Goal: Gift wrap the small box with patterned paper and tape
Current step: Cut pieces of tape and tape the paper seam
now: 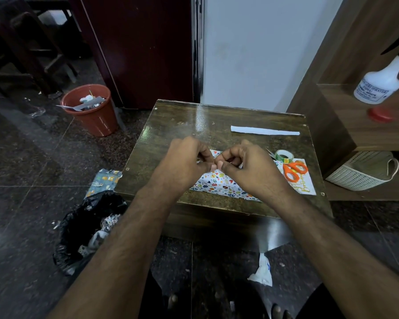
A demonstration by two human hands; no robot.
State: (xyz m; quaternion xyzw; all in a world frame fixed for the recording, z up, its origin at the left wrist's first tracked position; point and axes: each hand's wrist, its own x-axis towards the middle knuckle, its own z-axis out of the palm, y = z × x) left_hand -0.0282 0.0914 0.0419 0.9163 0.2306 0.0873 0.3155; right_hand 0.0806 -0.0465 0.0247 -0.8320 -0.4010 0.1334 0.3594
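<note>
Both hands, left (182,161) & right (244,165), w/ curled fingertips pinching something tiny (prob tape, can't tell) above the egg-patterned wrapping paper (217,183) mid-tabletop (171,125), box not visible; next needs sticking it down, imo.

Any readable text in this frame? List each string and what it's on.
"Birthday", gold script, on the white card under the orange scissors; the word before it is covered by the scissors.
"SPRAYER" and "INDIA", partly legible, on the white spray bottle label on the shelf; its smaller lines are too blurred to read.
Tape roll: coloured print only, nothing readable.
Patterned paper: pictures only, no words.
</note>
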